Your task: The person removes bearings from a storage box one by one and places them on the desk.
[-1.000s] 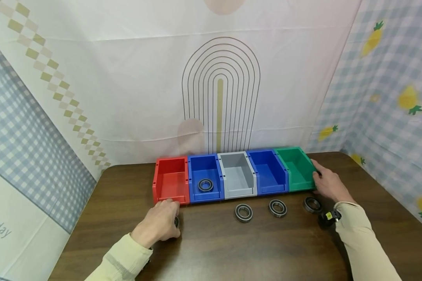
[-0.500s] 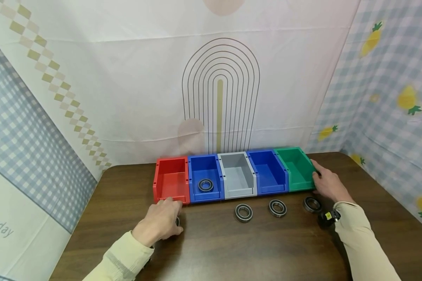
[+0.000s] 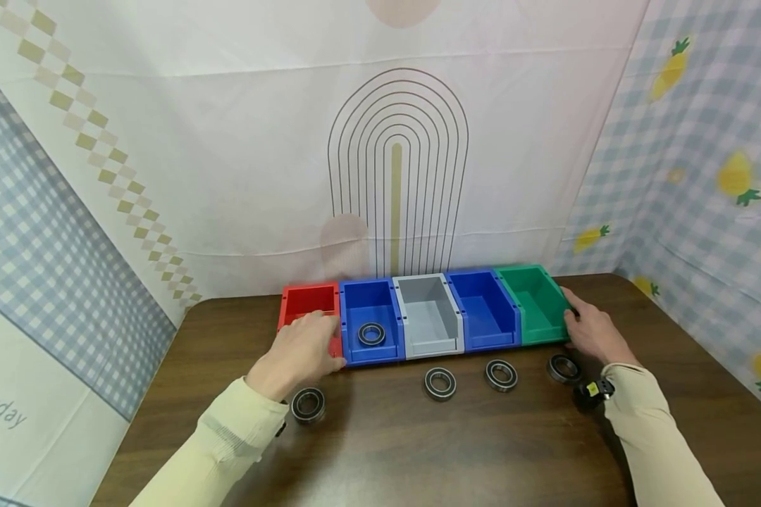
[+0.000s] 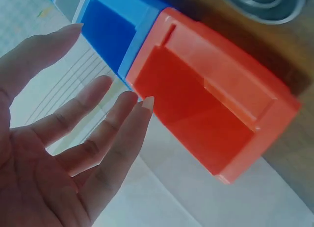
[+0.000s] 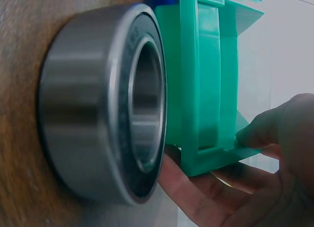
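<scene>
My left hand (image 3: 301,352) hovers over the front of the red bin (image 3: 309,296), fingers spread and holding nothing. In the left wrist view, bare fingers show beside the red bin (image 4: 206,99), whose inside holds nothing. A ball bearing (image 3: 307,405) lies on the table just below my left wrist. At the far right, my right hand (image 3: 596,331) grips the side wall of the green bin (image 3: 535,310). The right wrist view shows the thumb on the green bin's (image 5: 208,80) rim and fingers around the outside; a bearing (image 5: 103,104) lies close by.
Between red and green stand a blue bin (image 3: 370,303) with a bearing (image 3: 371,334) inside, a grey bin (image 3: 426,317) and another blue bin (image 3: 482,310). More bearings lie in front: one bearing (image 3: 440,384), a second bearing (image 3: 501,375) and a third bearing (image 3: 564,368).
My left hand has lifted away from the bearing at the table's left and moved up over the red bin, leaving that bearing in full view. My right hand has stayed on the green bin.
</scene>
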Tool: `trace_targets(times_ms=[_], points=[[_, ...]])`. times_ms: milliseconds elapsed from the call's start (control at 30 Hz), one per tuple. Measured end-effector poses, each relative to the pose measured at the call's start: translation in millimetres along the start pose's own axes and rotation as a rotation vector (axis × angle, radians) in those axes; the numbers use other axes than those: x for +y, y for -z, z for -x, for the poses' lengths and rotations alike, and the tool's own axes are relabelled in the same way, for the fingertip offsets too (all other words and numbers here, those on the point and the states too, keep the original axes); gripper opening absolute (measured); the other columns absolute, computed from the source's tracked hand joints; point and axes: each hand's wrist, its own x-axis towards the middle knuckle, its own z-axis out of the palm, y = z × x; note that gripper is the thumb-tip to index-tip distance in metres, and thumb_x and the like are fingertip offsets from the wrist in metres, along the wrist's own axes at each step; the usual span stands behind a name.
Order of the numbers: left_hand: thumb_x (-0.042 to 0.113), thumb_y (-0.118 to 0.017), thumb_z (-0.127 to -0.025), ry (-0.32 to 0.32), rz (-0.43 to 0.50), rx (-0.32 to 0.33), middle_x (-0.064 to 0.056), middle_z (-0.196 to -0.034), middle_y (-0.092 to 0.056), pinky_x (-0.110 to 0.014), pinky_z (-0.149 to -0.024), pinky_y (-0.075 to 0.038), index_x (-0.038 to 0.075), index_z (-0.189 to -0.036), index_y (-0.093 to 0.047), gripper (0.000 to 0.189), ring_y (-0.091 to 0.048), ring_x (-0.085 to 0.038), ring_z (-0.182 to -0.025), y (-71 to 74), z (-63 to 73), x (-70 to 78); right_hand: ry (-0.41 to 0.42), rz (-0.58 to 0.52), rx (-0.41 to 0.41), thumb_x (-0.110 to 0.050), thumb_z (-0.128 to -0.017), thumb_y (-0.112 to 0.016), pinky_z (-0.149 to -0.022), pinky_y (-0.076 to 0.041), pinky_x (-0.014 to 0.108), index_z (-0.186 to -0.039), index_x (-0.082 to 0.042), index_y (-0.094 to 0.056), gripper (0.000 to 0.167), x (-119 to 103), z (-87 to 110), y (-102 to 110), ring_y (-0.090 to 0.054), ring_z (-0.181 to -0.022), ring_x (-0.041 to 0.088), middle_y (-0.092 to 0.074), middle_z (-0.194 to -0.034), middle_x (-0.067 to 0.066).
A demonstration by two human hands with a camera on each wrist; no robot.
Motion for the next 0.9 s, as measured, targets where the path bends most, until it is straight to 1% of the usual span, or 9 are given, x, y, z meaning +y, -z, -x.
trace_targets(times_ms=[67,267,367,467,600,733,900], points=[[0.024,-0.088,-0.079,-0.004,0.001,-0.010,-0.005,-0.091,-0.063,-0.035,-0.069,-0.054,0.009,-0.104,-0.068,0.035,-0.056,-0.019,-0.084,2.4,-7.7,4.0,-0.004,-0.005,-0.002,-0.024,-0.111,-0.022,-0.070,-0.058,0.041,-0.164,-0.006,-0.002,0.059,1,0.4,0,-0.070,-0.092,0.037,-0.027,-0.148,0.051],[0.028,-0.085,-0.082,-0.039,-0.036,-0.067,-0.007,-0.108,-0.067,-0.039,-0.081,-0.058,0.010,-0.112,-0.069,0.038,-0.059,-0.020,-0.097,6.6,-30.0,19.6,-0.004,-0.002,0.001,-0.024,-0.111,-0.023,-0.069,-0.058,0.040,-0.164,-0.006,-0.002,0.059,3,1.1,-1,-0.069,-0.092,0.038,-0.027,-0.149,0.050],[0.029,-0.083,-0.084,-0.051,-0.036,-0.093,-0.008,-0.116,-0.067,-0.040,-0.086,-0.058,0.010,-0.116,-0.069,0.040,-0.058,-0.022,-0.103,7.2,-40.2,26.2,-0.004,0.000,0.005,-0.023,-0.111,-0.023,-0.067,-0.057,0.038,-0.164,-0.006,-0.003,0.059,2,1.0,-1,-0.069,-0.089,0.035,-0.029,-0.148,0.050],[0.029,-0.081,-0.087,-0.045,-0.024,-0.118,-0.008,-0.121,-0.066,-0.040,-0.089,-0.057,0.009,-0.121,-0.068,0.041,-0.058,-0.022,-0.106,6.6,-50.0,30.6,-0.003,0.006,0.005,-0.023,-0.111,-0.024,-0.065,-0.054,0.036,-0.164,-0.006,-0.003,0.059,0,1.0,0,-0.069,-0.086,0.032,-0.030,-0.147,0.049],[0.028,-0.079,-0.088,-0.051,-0.012,-0.150,-0.008,-0.122,-0.065,-0.040,-0.091,-0.056,0.008,-0.122,-0.068,0.041,-0.057,-0.022,-0.105,3.2,-63.3,32.6,-0.004,0.012,-0.001,-0.024,-0.111,-0.024,-0.064,-0.052,0.036,-0.164,-0.006,-0.003,0.060,-3,0.9,1,-0.067,-0.083,0.029,-0.031,-0.147,0.049],[0.025,-0.078,-0.090,-0.065,0.006,-0.185,-0.010,-0.126,-0.064,-0.041,-0.096,-0.055,0.007,-0.124,-0.067,0.040,-0.057,-0.023,-0.108,-2.6,-76.4,31.6,-0.001,0.018,0.003,-0.024,-0.111,-0.024,-0.063,-0.051,0.036,-0.164,-0.007,-0.002,0.060,-3,0.6,2,-0.066,-0.080,0.027,-0.032,-0.146,0.049],[0.025,-0.077,-0.091,-0.037,0.029,-0.199,-0.012,-0.131,-0.061,-0.043,-0.101,-0.053,0.007,-0.129,-0.064,0.044,-0.056,-0.024,-0.113,-13.1,-89.4,29.7,0.000,0.028,0.008,-0.024,-0.111,-0.024,-0.061,-0.048,0.035,-0.164,-0.006,-0.002,0.060,-1,-0.1,1,-0.067,-0.079,0.026,-0.033,-0.146,0.049]])
